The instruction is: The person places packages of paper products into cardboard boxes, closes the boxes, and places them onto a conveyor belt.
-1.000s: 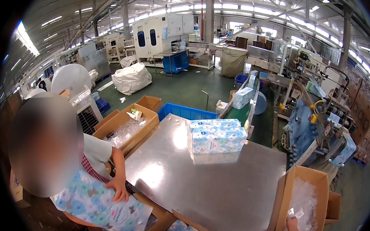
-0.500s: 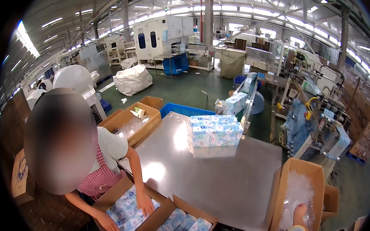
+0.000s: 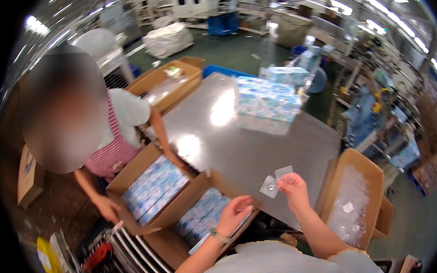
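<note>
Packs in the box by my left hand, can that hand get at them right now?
Probably yes: your left hand looks empty and is right at the box, whose top is open, with no flap covering the packs.

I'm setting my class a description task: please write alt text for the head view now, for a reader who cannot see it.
A person's right hand holds clear plastic pieces above a metal table, the left hand open by a carton of blue-patterned packs. Left, a co-worker in a patterned apron stands at another packed carton.
</note>
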Action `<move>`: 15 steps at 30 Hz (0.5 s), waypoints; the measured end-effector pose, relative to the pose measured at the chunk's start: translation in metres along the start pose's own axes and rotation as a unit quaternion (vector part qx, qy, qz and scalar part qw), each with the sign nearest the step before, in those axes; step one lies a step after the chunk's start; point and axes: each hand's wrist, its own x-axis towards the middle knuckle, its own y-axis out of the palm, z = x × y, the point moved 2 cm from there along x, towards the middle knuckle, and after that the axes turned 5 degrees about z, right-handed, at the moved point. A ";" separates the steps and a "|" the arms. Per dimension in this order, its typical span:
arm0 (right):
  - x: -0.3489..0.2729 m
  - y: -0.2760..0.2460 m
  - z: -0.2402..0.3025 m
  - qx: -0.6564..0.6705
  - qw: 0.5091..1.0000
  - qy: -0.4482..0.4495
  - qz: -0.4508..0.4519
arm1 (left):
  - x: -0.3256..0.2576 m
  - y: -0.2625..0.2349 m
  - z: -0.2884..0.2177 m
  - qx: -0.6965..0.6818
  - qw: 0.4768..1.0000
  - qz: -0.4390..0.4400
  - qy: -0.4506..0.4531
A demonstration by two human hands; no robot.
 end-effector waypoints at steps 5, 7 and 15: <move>0.001 0.082 -0.068 -0.031 0.976 0.132 0.168 | -0.024 -0.042 0.022 -0.038 0.981 -0.189 -0.016; 0.016 0.094 -0.097 -0.071 0.961 0.164 0.210 | -0.048 -0.070 0.038 -0.049 0.961 -0.271 -0.021; 0.078 0.140 -0.218 -0.399 0.787 0.335 0.331 | -0.101 -0.173 0.138 0.047 0.896 -0.389 -0.211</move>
